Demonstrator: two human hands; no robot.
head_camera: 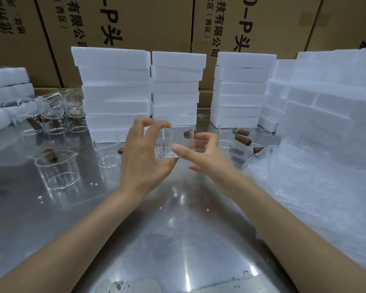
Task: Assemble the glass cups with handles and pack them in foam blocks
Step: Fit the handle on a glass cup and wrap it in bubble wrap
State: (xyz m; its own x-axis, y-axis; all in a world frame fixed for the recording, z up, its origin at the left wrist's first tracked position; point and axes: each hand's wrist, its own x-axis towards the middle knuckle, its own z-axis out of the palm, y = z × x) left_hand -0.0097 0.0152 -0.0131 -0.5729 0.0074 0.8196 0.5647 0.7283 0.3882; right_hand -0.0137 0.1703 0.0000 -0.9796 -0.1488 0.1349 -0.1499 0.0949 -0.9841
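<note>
**Cup held up between both hands, handle pointing away**

The person has one glass cup lifted above the steel table, roughly at the middle of the view and in front of the stacked foam blocks. It stands upright, and its brown handle sticks out from the far right side near the rim, so the long axis of the handle runs away from the person and slightly rightward.

The left hand does the carrying: thumb and fingers curl round the cup's left wall and base, with the forefinger arched over the rim. The right hand is nearer the handle. Its fingers are loosely curled and spread, the thumb touching or almost touching the cup's near lower edge; I cannot tell whether it truly grips. Any turning or tightening of the handle would, I judge, fall to the right hand.

More cups with handles stand about, and bubble wrap lies to the right.
</note>
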